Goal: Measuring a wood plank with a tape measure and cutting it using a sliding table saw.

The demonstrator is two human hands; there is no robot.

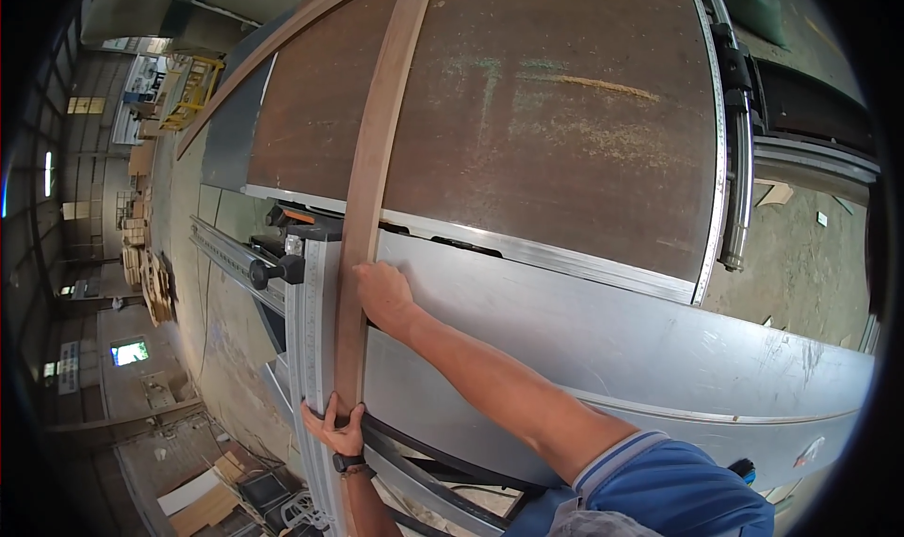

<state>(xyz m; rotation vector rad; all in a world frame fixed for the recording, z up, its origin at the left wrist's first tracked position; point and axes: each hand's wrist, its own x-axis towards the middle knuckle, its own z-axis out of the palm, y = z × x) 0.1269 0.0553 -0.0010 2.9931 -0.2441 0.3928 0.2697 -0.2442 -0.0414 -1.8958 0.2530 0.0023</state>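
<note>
One straight wooden strip (374, 160) across silvery metal (584, 320)

Long, narrow brown wooden strip (379, 113) across the silver metal table (565, 302) and brown panel (565, 160)

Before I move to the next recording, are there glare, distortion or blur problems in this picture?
Head view: fisheye bend curves the wooden strip, and black fills the corners; head view: pale sheen on the silver metal panel; head view: the small window is overexposed; head view: left hand and right hand show no obvious motion blur.
</note>
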